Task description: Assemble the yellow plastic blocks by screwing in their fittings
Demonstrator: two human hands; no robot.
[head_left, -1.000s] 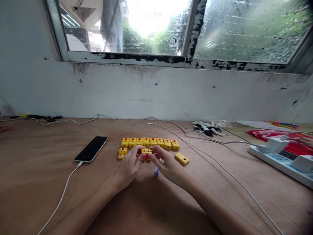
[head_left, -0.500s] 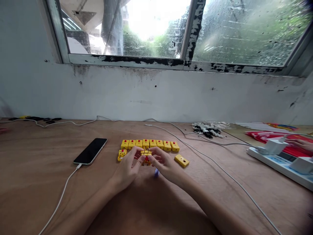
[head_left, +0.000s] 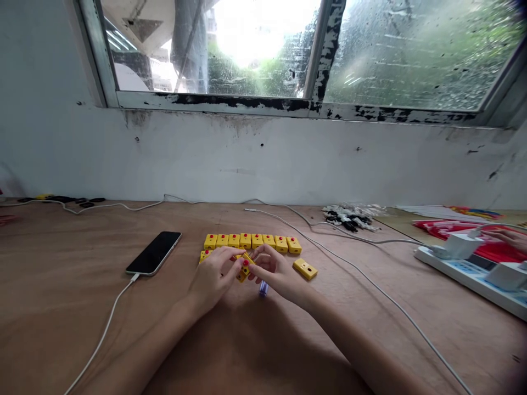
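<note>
My left hand (head_left: 212, 277) and my right hand (head_left: 278, 274) pinch a small yellow plastic case with a red button (head_left: 246, 263) between thumbs and fingers, tilted. Just behind them runs a row of similar yellow cases (head_left: 246, 241), red buttons on top. Another yellow piece with a red button (head_left: 205, 255) is partly covered by my left hand. To the right of my right hand lies a yellow half-shell with holes (head_left: 305, 269). Beneath my right fingers is a small translucent purple object (head_left: 263, 289), too small to identify.
A phone (head_left: 154, 253) lies at left on a white charging cable (head_left: 107, 318). White cords cross the wooden table (head_left: 82, 302). A power strip (head_left: 473, 274) with plugs stands at right, near another person's hand (head_left: 508, 238). Black and white small parts (head_left: 352, 218) are piled by the wall.
The yellow case in my fingers has turned from roughly level to slanted. My left hand has shifted slightly and now covers more of the yellow piece beside it.
</note>
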